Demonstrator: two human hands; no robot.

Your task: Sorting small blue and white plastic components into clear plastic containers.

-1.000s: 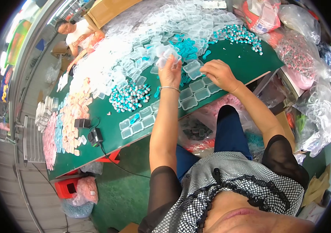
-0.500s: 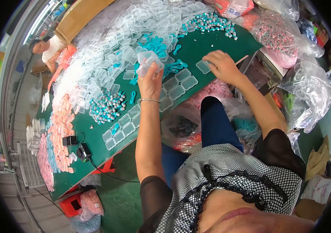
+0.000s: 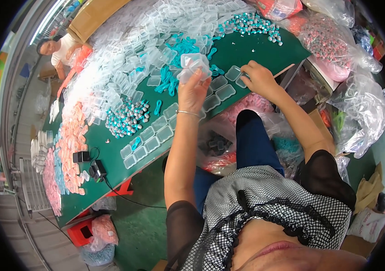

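"Worktable (image 3: 276, 56): what did it carry?"

"It carried a broad heap of clear plastic cases (image 3: 129, 49) across its far side. A double row of cases (image 3: 149, 135) lay along the near edge. Between heap and row lay teal pieces (image 3: 167, 81) and, farther left, a pile of small teal-and-grey pieces (image 3: 127, 118)."

"What was the state of each hand?"

"My left hand (image 3: 194, 92) was closed around a stack of clear cases (image 3: 194, 65), held over the table. My right hand (image 3: 259, 79) was at the row's right end, fingers narrowed at the edge of one case (image 3: 241, 83); whether they pinched it, I could not tell."

"Smallest item?"

"A single teal piece (image 3: 135, 143) lay near the row's left end."
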